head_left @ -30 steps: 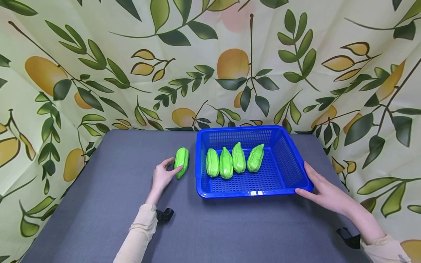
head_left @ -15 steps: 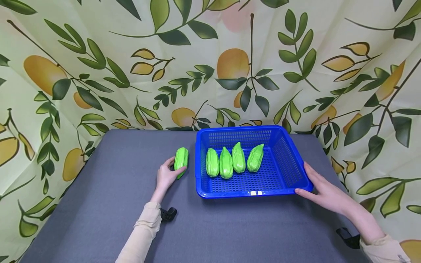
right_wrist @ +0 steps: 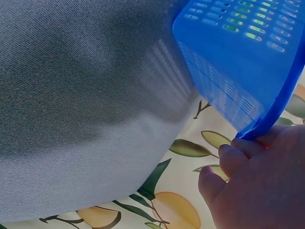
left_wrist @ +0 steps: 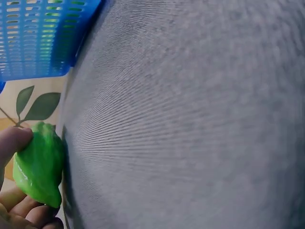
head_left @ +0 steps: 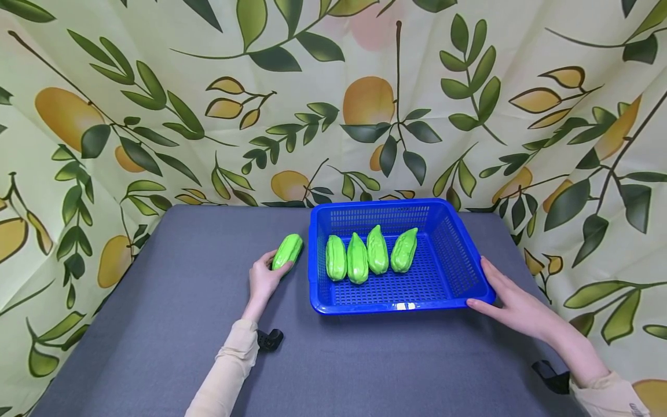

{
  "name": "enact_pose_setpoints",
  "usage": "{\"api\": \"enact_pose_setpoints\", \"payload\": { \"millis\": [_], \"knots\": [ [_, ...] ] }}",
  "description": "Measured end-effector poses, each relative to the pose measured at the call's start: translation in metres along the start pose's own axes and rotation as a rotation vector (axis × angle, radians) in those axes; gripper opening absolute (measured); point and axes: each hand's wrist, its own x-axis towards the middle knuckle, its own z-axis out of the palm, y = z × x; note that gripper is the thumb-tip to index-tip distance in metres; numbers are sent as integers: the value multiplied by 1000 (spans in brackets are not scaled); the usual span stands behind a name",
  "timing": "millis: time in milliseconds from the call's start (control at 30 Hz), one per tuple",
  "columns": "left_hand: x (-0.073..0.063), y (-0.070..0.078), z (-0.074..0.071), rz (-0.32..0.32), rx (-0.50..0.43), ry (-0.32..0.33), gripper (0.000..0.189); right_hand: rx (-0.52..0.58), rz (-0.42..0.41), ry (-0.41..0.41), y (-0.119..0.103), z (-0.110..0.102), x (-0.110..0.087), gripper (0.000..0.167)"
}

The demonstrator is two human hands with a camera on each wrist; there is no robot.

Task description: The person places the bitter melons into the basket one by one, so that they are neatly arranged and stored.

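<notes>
My left hand (head_left: 263, 280) grips a ridged green bitter melon (head_left: 288, 251) left of the basket, thumb on one side and fingers on the other. In the left wrist view this bitter melon (left_wrist: 40, 164) lies between thumb and fingers, close to the table surface. Several more bitter melons (head_left: 357, 259) lie in a row inside the blue plastic basket (head_left: 403, 307). At the basket's right front corner, my right hand (head_left: 521, 307) holds the rim. The right wrist view shows the fingers (right_wrist: 233, 160) bent at the rim; the thumb is hidden there.
A grey cloth-covered table (head_left: 172, 313) carries everything. Behind it and at both sides hangs a curtain (head_left: 312, 127) printed with leaves and fruit. The basket stands near the table's back edge.
My left hand has moved slightly right and closed its hold on the bitter melon. The bitter melon has turned, its top now leaning right. The right hand and basket stay put.
</notes>
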Motion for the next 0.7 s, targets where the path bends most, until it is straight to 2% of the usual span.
{"api": "enact_pose_setpoints", "payload": {
  "millis": [133, 400, 700],
  "knots": [
    [1, 4, -7, -21, -30, 34, 53, 1, 3, -2, -1, 0, 0, 98],
    [8, 22, -26, -41, -123, 100, 53, 0, 5, -3, 0, 0, 0, 98],
    [9, 39, -37, -41, -176, 106, 55, -3, 5, 0, 0, 0, 0, 99]
  ]
}}
